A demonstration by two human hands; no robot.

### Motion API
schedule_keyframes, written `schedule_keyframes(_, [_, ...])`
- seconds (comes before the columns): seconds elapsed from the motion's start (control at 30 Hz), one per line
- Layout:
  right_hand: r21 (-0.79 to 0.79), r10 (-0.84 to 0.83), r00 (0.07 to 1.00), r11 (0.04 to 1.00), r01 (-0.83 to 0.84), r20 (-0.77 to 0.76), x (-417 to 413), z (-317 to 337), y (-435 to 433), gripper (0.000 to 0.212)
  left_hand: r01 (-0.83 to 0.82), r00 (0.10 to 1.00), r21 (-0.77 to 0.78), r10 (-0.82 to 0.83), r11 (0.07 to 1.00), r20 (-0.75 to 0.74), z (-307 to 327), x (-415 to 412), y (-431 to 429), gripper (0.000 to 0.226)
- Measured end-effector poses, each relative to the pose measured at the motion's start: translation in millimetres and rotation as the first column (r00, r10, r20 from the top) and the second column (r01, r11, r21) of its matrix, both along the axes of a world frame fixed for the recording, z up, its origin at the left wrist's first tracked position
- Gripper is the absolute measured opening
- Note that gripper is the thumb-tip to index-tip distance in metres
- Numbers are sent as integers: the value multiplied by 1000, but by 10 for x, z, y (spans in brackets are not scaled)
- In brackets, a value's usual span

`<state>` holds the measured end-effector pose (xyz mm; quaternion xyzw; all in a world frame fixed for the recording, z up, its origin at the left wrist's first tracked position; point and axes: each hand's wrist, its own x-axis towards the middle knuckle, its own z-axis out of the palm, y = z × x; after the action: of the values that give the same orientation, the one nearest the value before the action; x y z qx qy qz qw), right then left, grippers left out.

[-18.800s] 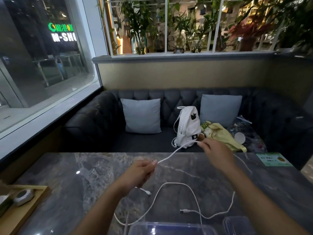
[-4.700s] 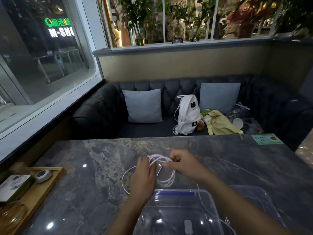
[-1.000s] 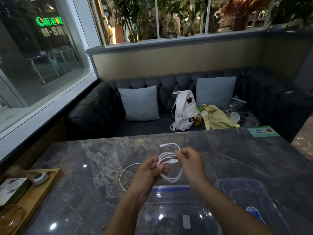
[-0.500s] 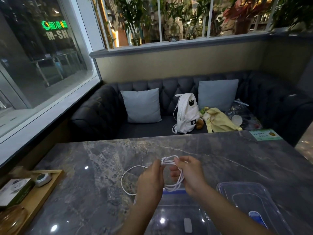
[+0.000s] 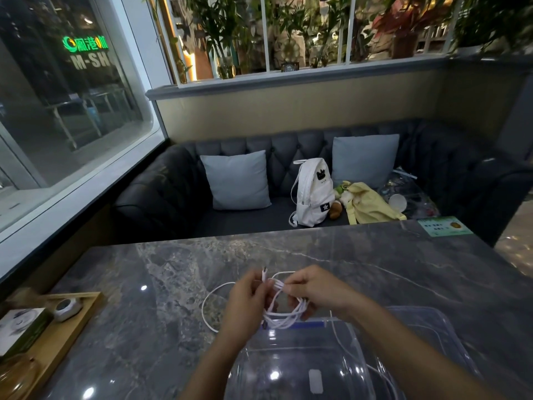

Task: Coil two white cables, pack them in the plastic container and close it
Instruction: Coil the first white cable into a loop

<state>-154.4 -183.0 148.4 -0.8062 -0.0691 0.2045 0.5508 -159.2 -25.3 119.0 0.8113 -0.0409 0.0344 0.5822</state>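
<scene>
A dark grey marbled stone bench [image 5: 138, 284] fills the lower view, glossy with small light reflections. Over its middle, the left hand [image 5: 245, 304] and right hand [image 5: 315, 290] both pinch a looped bundle of thin white cable [image 5: 284, 317]. One loose loop trails onto the stone at 9 o'clock of the hands. At 6 o'clock sits an open clear plastic container [image 5: 356, 359], crossed by a second thin white cable [image 5: 343, 339]. Its clear plastic lid [image 5: 444, 339] lies just beside it at 4 o'clock. A light wooden tray [image 5: 75, 333] occupies the 8 o'clock edge, and a green printed card [image 5: 444, 226] lies at 2 o'clock. At 12 o'clock, a dark tufted sofa [image 5: 167, 197] carries two pale blue cushions [image 5: 238, 180], a white backpack [image 5: 313, 192] and a yellow cloth bag [image 5: 372, 207]. A large window [image 5: 57, 111] at 10 o'clock shows a green neon sign [image 5: 86, 43]. Potted plants [image 5: 225, 30] line the ledge above the sofa.
</scene>
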Motion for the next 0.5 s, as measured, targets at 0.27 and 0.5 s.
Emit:
schedule_keyframes(0.27, [-542, 412, 615, 840, 30, 673, -1, -127, -11, 14, -19, 926, -432, -147, 902, -348, 38, 21, 9, 9])
schedule_keyframes(0.5, [-189, 156, 679, 982, -26, 717, -24, -171, -20, 6, 38, 852, -580, -330, 814, -407, 57, 59, 83, 8])
